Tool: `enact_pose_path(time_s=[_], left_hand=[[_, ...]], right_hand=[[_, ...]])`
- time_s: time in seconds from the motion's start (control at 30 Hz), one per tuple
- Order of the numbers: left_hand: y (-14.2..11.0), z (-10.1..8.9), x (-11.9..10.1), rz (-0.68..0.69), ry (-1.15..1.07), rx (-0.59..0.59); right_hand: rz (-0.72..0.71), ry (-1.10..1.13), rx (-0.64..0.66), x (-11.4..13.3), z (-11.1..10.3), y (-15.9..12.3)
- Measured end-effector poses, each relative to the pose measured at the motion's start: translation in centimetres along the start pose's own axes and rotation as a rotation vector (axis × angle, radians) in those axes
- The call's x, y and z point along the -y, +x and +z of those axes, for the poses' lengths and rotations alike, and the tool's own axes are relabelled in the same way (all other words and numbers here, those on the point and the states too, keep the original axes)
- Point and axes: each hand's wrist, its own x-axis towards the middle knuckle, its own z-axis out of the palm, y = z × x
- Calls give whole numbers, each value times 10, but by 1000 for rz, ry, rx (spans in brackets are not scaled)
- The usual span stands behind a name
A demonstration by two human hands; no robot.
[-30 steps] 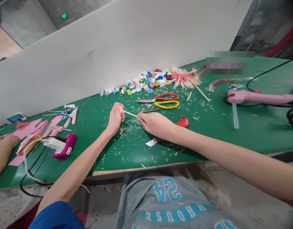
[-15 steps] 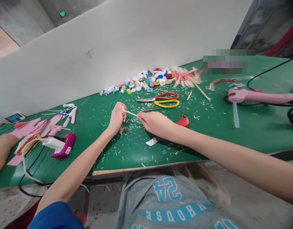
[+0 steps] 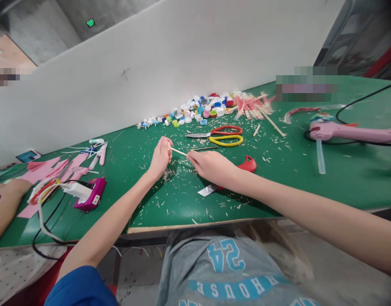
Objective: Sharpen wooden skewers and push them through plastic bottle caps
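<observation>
A thin pale wooden stick (image 3: 178,151) spans the gap between my two hands above the table. My left hand (image 3: 161,158) is closed around its left end, where something small and white shows at the fingers; I cannot make out what it is. My right hand (image 3: 211,164) pinches the other end, its fingertips partly hidden. Under my right wrist lies a red-handled utility knife (image 3: 248,164) with its blade (image 3: 207,190) out. Just beyond the hands rest scissors (image 3: 227,135) with red and yellow handles and a thin dark rod (image 3: 205,148).
Wood shavings litter the green table (image 3: 170,212). Colourful bottle caps (image 3: 195,109) and wrapped sticks (image 3: 254,106) are heaped along the white partition (image 3: 182,55). A pink glue gun (image 3: 351,131) lies right. Left are a purple power adapter (image 3: 91,195), pink paper (image 3: 42,170) and another person's hand (image 3: 13,191).
The camera view has shifted slightly, so everything sits a little further right. My hands keep hold of the stick in nearly the same pose. More of the other person's hand shows.
</observation>
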Motion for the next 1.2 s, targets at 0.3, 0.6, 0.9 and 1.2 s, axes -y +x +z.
enact_pose_path(time_s=[0.3,0.6,0.9,1.2], left_hand=[[-15,33,-7,95,156,183],[-16,28,-5,69,233,219],[-17,24,-18,113,306,198],[-13,20,-17,105,242,213]], right_hand=[[-9,-87,0,-5,4,7],[-8,-130,2,-1,4,5],[-23,-118,-62,0,1,3],[-50,0,-197,-9,-2,2]])
